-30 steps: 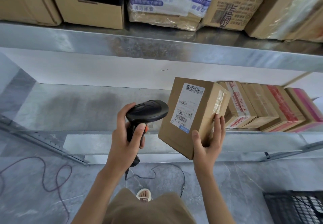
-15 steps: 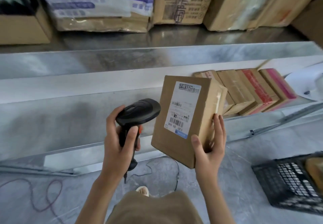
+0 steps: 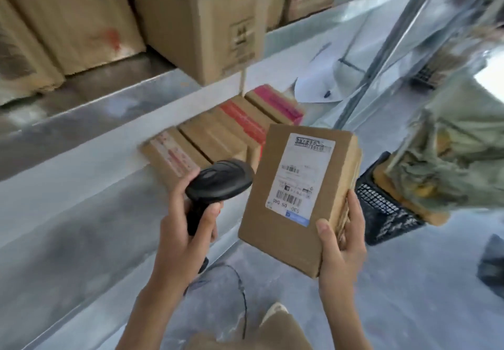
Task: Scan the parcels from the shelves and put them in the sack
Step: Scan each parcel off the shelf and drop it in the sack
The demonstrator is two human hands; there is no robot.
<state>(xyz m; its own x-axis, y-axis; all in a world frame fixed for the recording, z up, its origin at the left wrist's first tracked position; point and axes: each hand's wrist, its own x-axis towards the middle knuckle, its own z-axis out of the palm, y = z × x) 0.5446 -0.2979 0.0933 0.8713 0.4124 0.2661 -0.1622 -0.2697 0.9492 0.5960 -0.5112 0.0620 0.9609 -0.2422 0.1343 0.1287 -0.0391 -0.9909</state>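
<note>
My right hand (image 3: 342, 243) grips the lower right corner of a brown cardboard parcel (image 3: 275, 227), held upright with its white barcode label facing me. My left hand (image 3: 185, 232) is closed around the handle of a black barcode scanner (image 3: 219, 182), whose head sits just left of the parcel. Behind them, a row of several small taped parcels (image 3: 218, 137) lies on the lower metal shelf (image 3: 81, 186). A greenish sack (image 3: 447, 156) hangs open at the right.
Large cardboard boxes (image 3: 201, 16) fill the upper shelf. A black mesh crate (image 3: 381, 207) with a brown box in it stands on the grey floor beside the sack. The scanner's cable trails on the floor near my foot. A metal upright (image 3: 387, 57) borders the shelf's right end.
The view has swung right and the sack and crate have come into sight. Both hands keep their hold, and the parcel and scanner have travelled right with me, away from the shelf's middle.
</note>
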